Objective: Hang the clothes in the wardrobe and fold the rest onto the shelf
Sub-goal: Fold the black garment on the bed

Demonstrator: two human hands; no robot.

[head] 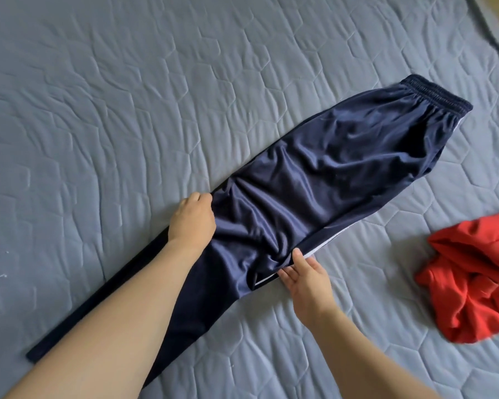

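Navy track trousers point(314, 168) lie folded lengthwise across the bed, elastic waistband at the upper right and leg ends at the lower left. My left hand point(192, 218) grips the trousers' far edge near the knee, fingers curled into the fabric. My right hand point(306, 276) pinches the near edge, where a thin white stripe shows, thumb on top and fingers under the cloth. My left forearm covers part of the lower legs.
A crumpled red garment point(470, 277) lies on the bed at the right edge. The grey-blue quilted bedcover point(127, 96) spreads under everything, and its dark piped border point(496, 41) curves across the top right corner.
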